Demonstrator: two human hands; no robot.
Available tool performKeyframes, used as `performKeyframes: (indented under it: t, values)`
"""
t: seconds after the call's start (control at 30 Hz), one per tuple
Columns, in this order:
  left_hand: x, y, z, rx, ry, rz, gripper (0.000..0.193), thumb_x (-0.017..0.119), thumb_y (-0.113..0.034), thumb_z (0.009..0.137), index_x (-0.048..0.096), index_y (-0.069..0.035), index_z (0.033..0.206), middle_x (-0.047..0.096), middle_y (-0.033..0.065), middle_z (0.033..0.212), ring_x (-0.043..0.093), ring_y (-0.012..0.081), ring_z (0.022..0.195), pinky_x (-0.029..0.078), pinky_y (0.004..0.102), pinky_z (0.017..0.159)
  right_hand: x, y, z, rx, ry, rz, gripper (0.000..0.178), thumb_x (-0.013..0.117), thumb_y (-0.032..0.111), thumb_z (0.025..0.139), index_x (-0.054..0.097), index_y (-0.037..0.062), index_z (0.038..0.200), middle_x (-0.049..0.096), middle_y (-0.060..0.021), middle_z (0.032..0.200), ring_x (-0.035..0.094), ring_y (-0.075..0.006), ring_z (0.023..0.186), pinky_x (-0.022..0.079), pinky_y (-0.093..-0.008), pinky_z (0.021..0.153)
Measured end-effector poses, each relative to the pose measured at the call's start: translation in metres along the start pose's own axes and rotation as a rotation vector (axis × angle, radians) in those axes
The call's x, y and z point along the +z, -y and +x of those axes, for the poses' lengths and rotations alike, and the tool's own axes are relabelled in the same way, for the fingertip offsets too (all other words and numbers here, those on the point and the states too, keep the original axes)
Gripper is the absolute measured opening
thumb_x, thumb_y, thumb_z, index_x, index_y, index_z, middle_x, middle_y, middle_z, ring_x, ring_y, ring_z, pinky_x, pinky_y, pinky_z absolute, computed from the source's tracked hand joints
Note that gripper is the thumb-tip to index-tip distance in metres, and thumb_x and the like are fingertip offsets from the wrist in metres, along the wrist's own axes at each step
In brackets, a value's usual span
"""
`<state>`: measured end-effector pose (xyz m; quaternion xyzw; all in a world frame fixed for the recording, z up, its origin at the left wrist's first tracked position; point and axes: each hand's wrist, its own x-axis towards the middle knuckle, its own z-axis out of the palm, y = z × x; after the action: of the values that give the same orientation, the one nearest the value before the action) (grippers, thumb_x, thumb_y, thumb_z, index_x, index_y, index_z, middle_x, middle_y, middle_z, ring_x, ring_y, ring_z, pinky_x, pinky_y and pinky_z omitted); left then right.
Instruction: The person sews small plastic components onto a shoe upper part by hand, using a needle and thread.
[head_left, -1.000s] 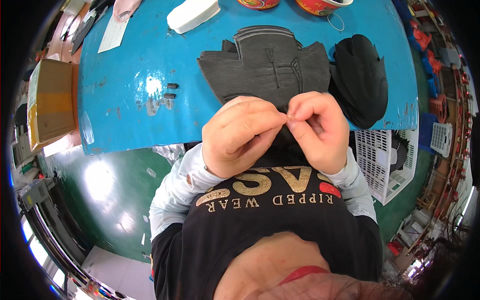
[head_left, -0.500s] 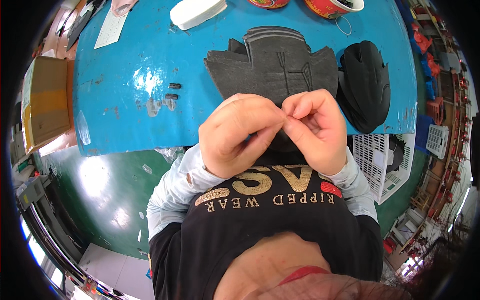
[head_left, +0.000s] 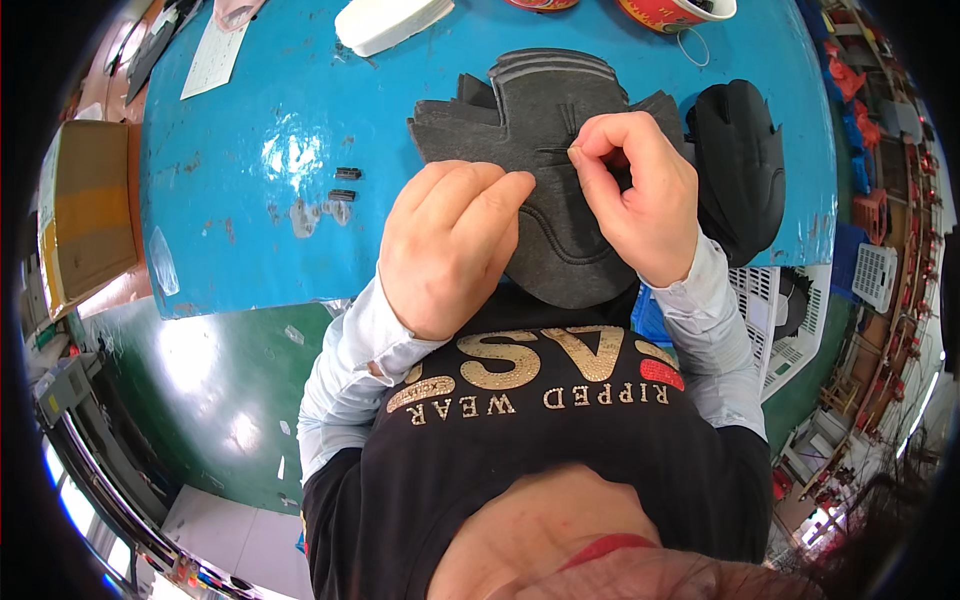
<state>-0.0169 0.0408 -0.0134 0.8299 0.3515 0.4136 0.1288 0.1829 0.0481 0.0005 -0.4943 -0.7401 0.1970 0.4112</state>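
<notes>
A stack of dark grey, flat shaped pieces (head_left: 470, 130), rounded at the near end and with pointed sides, lies at the table's near edge. Stitched-looking lines and grooves mark the top piece. Over its right part, my right hand (head_left: 645, 200) pinches thumb against forefinger; a thin dark line shows by the tips, but what they hold is too small to name. My left hand (head_left: 450, 245) is over the stack's left edge, fingers curled and pressed together, their tips partly hidden. Two small black pieces (head_left: 347, 173) lie to the left on the table.
A second stack of black curved pieces (head_left: 740, 175) lies on the right of the blue table (head_left: 240, 240). Along the back are a white oblong thing (head_left: 390, 22), a red-patterned bowl (head_left: 672, 14) and a paper sheet (head_left: 213, 65). A cardboard box (head_left: 90, 215) stands left, a white crate (head_left: 805, 335) right.
My hands, fingertips together before, have come apart. The right has moved forward over the stack; the left has drawn slightly left, uncovering the stack's rounded near end.
</notes>
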Motion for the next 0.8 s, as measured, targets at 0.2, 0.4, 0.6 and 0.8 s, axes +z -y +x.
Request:
performKeyframes:
  t: [0.2, 0.4, 0.6, 0.8]
  values:
    - [0.0, -0.005, 0.007, -0.051, -0.004, 0.008, 0.033, 0.068, 0.009, 0.069, 0.068, -0.001, 0.101, 0.064, 0.01, 0.086, 0.062, 0.0279, 0.076, 0.05, 0.0362, 0.066, 0.002, -0.002, 0.002, -0.069, 0.022, -0.072, 0.023, 0.067, -0.009, 0.075, 0.055, 0.0038, 0.089, 0.06, -0.0093, 0.079, 0.06, -0.03, 0.073, 0.049, -0.0372, 0.064]
    - [0.003, -0.005, 0.023, -0.001, 0.206, 0.207, 0.031, 0.066, -0.005, 0.073, 0.069, -0.002, 0.103, 0.052, 0.0055, 0.075, 0.054, 0.0213, 0.07, 0.048, 0.0325, 0.062, 0.001, 0.0, 0.007, -0.164, 0.062, -0.229, 0.021, 0.066, -0.006, 0.075, 0.056, 0.0052, 0.09, 0.061, -0.0086, 0.08, 0.061, -0.0299, 0.073, 0.05, -0.0373, 0.064]
    - [0.003, -0.013, 0.023, -0.007, 0.235, 0.342, 0.025, 0.065, -0.006, 0.075, 0.068, 0.001, 0.1, 0.054, 0.006, 0.078, 0.055, 0.0208, 0.071, 0.049, 0.031, 0.061, 0.003, 0.005, 0.007, -0.224, 0.086, -0.385, 0.021, 0.065, -0.003, 0.074, 0.058, 0.0058, 0.091, 0.063, -0.008, 0.081, 0.061, -0.029, 0.073, 0.051, -0.036, 0.064]
    - [0.003, -0.013, 0.023, -0.077, 0.296, 0.272, 0.042, 0.066, 0.001, 0.069, 0.068, -0.001, 0.11, 0.052, 0.0074, 0.08, 0.055, 0.0241, 0.075, 0.049, 0.0346, 0.068, -0.008, -0.003, 0.002, -0.213, -0.001, -0.295, 0.017, 0.066, 0.0, 0.073, 0.063, 0.0033, 0.09, 0.062, -0.0079, 0.086, 0.063, -0.028, 0.077, 0.053, -0.0345, 0.068]
